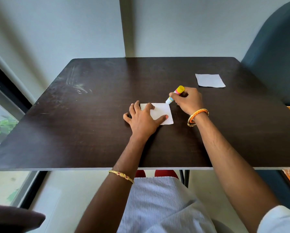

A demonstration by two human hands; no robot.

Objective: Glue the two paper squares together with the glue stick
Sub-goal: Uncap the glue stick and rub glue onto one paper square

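Two bare forearms reach up from the bottom of the frame over a dark table point(90, 132). At centre, the left hand point(141, 119) presses flat, fingers spread, on a white paper square point(161, 112). The right hand point(188, 100) grips a tilted glue stick point(174, 95), its tip touching that square's upper right corner. A second paper square point(209, 80) lies apart, upper right.

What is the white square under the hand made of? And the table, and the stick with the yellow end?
The white square looks like thin matte paper: flat, with slightly uneven cut edges. The table seems to be dark wood-grain laminate or wood; it shows fine grain and pale scuffs. The glue stick looks like smooth plastic, with its glossy yellow end.
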